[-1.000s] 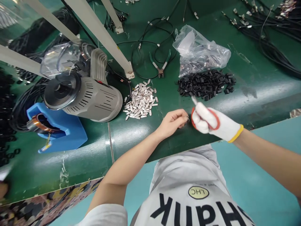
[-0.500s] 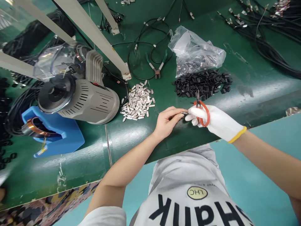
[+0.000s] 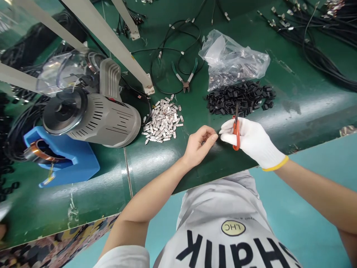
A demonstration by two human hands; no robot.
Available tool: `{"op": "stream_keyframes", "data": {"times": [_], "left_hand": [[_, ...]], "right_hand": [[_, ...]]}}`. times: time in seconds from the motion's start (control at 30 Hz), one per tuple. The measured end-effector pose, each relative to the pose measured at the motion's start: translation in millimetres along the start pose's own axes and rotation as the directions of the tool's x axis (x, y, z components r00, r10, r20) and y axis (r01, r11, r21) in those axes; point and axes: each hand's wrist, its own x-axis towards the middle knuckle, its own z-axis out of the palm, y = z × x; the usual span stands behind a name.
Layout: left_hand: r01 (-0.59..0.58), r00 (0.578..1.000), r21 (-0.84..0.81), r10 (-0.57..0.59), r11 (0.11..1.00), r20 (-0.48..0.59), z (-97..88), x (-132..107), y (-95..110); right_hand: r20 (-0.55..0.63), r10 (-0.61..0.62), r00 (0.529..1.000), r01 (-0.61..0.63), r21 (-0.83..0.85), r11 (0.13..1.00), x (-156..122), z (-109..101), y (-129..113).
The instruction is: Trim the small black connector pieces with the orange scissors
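Note:
My bare left hand [image 3: 199, 145] is just above the green bench, thumb and fingers curled toward each other. Its fingertips almost meet those of my right hand [image 3: 248, 139], which wears a white glove with a yellow cuff. Orange-handled pliers [image 3: 237, 134] are held in the gloved hand, their dark jaws pointing away from me. Whatever small piece may be between the fingertips is too hidden to make out. Small black plastic housings [image 3: 240, 98] lie heaped just beyond the pliers. Left of my bare hand is a pile of small silvery metal connectors [image 3: 163, 121].
Green-handled cutting pliers [image 3: 185, 80] lie beyond the piles, beside looped black cables [image 3: 167, 41]. A clear plastic bag [image 3: 234, 61] rests behind the black housings. A grey machine [image 3: 106, 119] and a blue tape dispenser [image 3: 83, 160] stand left. Black cable bundles [image 3: 315, 48] lie far right.
The pliers have turned in my right hand, so their handles now show edge-on. The small dark piece seen between both hands' fingertips is no longer clearly visible.

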Motion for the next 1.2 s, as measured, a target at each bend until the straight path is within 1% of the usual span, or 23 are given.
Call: {"op": "stream_keyframes", "data": {"times": [0.1, 0.13, 0.2, 0.27, 0.3, 0.37, 0.43, 0.5, 0.53, 0.6, 0.67, 0.73, 0.83, 0.9, 1.03, 1.1, 1.2], "left_hand": [[0.149, 0.986, -0.1, -0.14, 0.984, 0.09, 0.7, 0, 3], [0.178, 0.98, -0.132, -0.164, 0.975, 0.112, 1.1, 0, 4], [0.198, 0.975, -0.18, -0.175, 0.964, 0.133, 1.6, 1, 4], [0.181, 0.98, -0.195, -0.16, 0.964, 0.118, 1.1, 2, 3], [0.169, 0.983, -0.192, -0.151, 0.967, 0.103, 0.4, 2, 3], [0.143, 0.989, -0.157, -0.135, 0.977, 0.06, -2.0, 4, 1], [0.114, 0.993, -0.075, -0.113, 0.991, 0.018, -5.4, 5, 0], [0.077, 0.997, 0.03, -0.077, 0.997, -0.006, -8.7, 6, -1], [0.058, 0.998, 0.079, -0.058, 0.995, -0.005, -10.0, 7, -1], [0.02, 1.0, 0.152, -0.024, 0.988, 0.02, -11.6, 7, -2], [-0.019, 0.999, 0.207, 0.009, 0.978, 0.051, -11.8, 7, -2], [-0.059, 0.996, 0.254, 0.041, 0.965, 0.074, -11.3, 6, -2], [-0.082, 0.995, 0.306, 0.059, 0.948, 0.086, -10.3, 6, -2], [-0.068, 0.996, 0.308, 0.047, 0.949, 0.076, -9.9, 6, -1], [-0.043, 0.998, 0.261, 0.031, 0.965, 0.049, -9.9, 6, -2], [-0.056, 0.998, 0.265, 0.044, 0.963, 0.054, -10.5, 6, -4], [-0.096, 0.994, 0.304, 0.078, 0.948, 0.072, -11.6, 6, -6]], "right_hand": [[-0.034, -0.075, 0.997, 0.065, -0.238, 0.969, -3, 3, 0], [-0.033, -0.114, 0.993, 0.098, -0.321, 0.942, -4, 4, 0], [-0.013, -0.21, 0.978, 0.181, -0.454, 0.872, -5, 4, -1], [0.013, -0.29, 0.957, 0.249, -0.555, 0.794, -4, 2, -2], [0.031, -0.31, 0.95, 0.265, -0.608, 0.749, -3, 0, -3], [0.078, -0.31, 0.948, 0.266, -0.728, 0.632, -2, -7, -4], [0.134, -0.291, 0.947, 0.267, -0.834, 0.483, -2, -16, -3], [0.173, -0.284, 0.943, 0.269, -0.897, 0.349, -1, -24, 0], [0.184, -0.285, 0.94, 0.27, -0.916, 0.297, -1, -27, 2], [0.213, -0.287, 0.934, 0.281, -0.934, 0.222, -1, -29, 7], [0.25, -0.283, 0.926, 0.308, -0.934, 0.18, -1, -28, 11], [0.277, -0.282, 0.918, 0.329, -0.931, 0.157, -1, -25, 12], [0.299, -0.289, 0.909, 0.346, -0.929, 0.129, 0, -22, 11], [0.316, -0.302, 0.9, 0.361, -0.926, 0.107, 2, -21, 9], [0.369, -0.307, 0.877, 0.402, -0.914, 0.051, 6, -23, 6], [0.384, -0.303, 0.872, 0.412, -0.911, 0.033, 7, -23, 5], [0.373, -0.315, 0.873, 0.402, -0.915, 0.03, 7, -24, 6]]}}
